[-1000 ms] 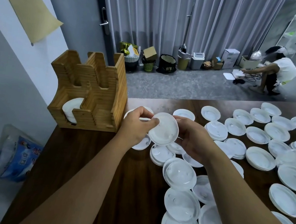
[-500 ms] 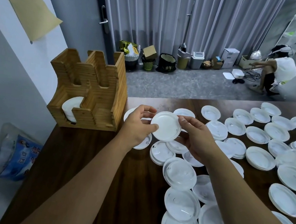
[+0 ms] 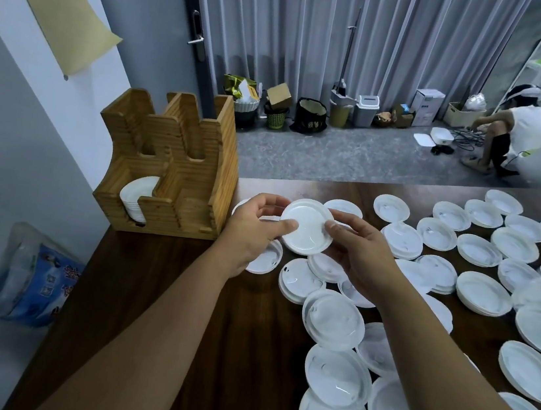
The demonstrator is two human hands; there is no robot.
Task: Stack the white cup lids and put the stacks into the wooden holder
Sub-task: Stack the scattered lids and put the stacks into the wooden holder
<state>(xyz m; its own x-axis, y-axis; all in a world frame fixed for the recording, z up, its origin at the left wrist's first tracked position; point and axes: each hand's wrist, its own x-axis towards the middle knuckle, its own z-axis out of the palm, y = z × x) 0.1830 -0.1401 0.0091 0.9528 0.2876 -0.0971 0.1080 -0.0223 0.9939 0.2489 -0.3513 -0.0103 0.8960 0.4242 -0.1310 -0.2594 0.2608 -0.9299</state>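
While both hands pinch it, the lid (image 3: 307,227) tilts.

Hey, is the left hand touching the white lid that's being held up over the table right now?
Touching. The head view shows the left hand with its thumb pressed on the held lid, fingers curled behind its rim; the right hand pinches the opposite edge.

Grey curtains (image 3: 319,32), grey floor (image 3: 337,155) w/ bins — dark wood table (image 3: 154,292).
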